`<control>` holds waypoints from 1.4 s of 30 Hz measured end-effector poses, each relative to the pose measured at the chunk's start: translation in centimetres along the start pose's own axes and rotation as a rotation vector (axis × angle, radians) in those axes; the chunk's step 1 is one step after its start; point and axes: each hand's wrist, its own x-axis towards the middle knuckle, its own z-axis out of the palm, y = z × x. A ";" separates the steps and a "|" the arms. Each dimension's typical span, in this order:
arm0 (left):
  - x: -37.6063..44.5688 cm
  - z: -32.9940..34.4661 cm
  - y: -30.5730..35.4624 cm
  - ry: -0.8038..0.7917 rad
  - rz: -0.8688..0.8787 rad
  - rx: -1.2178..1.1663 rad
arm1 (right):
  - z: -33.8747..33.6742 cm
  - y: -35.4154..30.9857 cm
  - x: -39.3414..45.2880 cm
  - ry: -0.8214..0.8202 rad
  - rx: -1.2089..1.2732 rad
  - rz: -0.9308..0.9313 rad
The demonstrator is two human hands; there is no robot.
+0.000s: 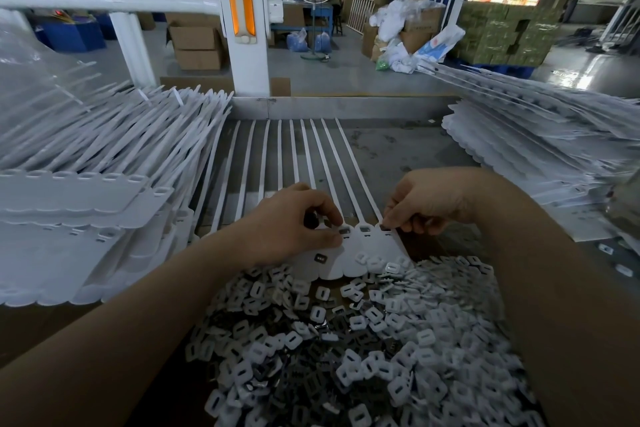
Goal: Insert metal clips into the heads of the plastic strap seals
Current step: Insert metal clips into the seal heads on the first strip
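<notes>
The strap seals (349, 246) on the table are white plastic, smooth and a bit dull, and the big stacks of seals (86, 184) at both sides look like the same white plastic. The heap of small pieces (346, 340) near the person is a mix of white plastic bits and dark grey metal clips (320, 257), and some of the metal is shiny. The table (398, 149) is grey metal with scuffs and stains, the post (242, 28) behind it is glossy white, and the boxes (195, 45) far back are brown cardboard.
</notes>
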 end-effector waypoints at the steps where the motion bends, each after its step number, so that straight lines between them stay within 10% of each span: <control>1: 0.0 0.0 0.0 -0.004 0.002 -0.004 | 0.0 -0.1 0.0 -0.004 -0.009 0.003; 42: -0.3 1.6 2.9 0.071 0.296 0.211 | 1.8 -1.6 1.5 0.154 -0.147 -0.055</control>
